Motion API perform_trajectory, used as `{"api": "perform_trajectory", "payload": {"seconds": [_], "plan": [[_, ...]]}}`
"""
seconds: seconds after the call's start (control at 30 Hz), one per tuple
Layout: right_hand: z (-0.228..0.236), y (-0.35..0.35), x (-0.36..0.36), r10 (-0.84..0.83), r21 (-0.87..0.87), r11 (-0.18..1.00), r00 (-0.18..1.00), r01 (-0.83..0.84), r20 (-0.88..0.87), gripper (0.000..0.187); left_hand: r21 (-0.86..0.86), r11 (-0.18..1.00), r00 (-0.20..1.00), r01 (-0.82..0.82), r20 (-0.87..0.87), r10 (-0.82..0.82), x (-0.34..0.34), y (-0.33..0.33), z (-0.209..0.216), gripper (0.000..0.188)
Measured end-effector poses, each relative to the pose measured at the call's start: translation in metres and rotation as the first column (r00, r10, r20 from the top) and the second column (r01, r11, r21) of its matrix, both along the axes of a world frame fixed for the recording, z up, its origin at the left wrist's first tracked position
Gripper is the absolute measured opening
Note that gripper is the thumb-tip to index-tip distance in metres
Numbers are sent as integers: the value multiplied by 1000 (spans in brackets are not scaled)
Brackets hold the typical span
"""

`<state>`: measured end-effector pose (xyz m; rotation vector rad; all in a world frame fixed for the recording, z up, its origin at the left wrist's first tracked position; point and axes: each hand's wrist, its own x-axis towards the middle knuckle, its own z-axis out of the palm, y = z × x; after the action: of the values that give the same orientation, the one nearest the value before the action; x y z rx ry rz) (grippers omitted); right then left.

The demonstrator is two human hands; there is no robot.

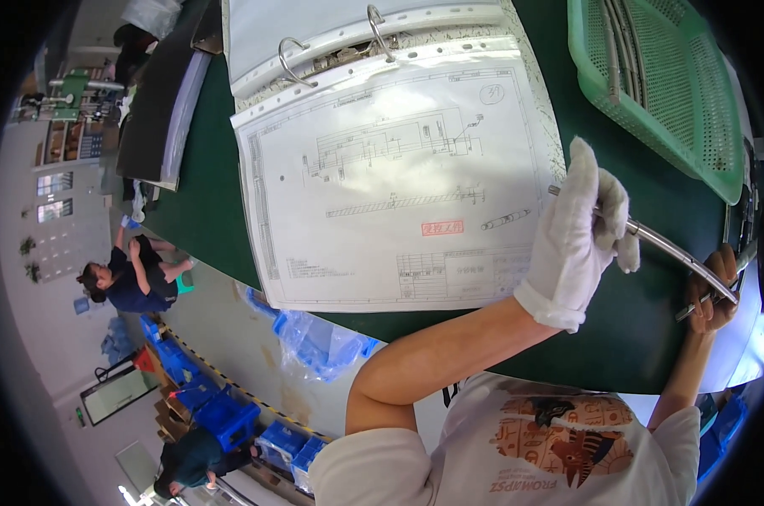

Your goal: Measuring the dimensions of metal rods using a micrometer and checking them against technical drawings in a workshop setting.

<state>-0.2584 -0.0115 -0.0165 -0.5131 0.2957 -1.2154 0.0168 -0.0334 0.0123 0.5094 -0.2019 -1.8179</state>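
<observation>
Right of the frame's centre, the white-gloved left hand (574, 240) holds a slender metal rod (677, 252); the bare right hand (713, 297) grips its lower end near the right edge. A technical drawing (382, 244) lies in an open ring binder (540, 84), upper middle. Green perforated basket (707, 139), upper right.

One binder (540, 110) (two rings (380, 35)), one basket (656, 150), two hands (574, 240)

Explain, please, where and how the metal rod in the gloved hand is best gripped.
Probably pinch the metal rod crosswise on its bare stretch between the gloved left hand and the right hand, coming from above: it is slender, runs diagonally in view, and this part is uncovered.
</observation>
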Motion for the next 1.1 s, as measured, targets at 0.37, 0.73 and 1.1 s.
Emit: {"api": "perform_trajectory", "payload": {"seconds": [0.37, 0.73, 1.1], "plan": [[-2, 1, -3, 32, 18, 999, 997, -30, -72, 36, 49, 978, 958, 203, 194, -209, -11, 7, 13, 62], [6, 4, 10, 56, 65, 996, 998, -57, 10, 33, 61, 943, 941, 326, 75, -330, -10, 12, 4, 50], [24, 11, 49, 90, 293, 952, 996, -83, -12, 65, 55, 842, 843, 537, 2, -538, -26, 35, -2, 38]]}}
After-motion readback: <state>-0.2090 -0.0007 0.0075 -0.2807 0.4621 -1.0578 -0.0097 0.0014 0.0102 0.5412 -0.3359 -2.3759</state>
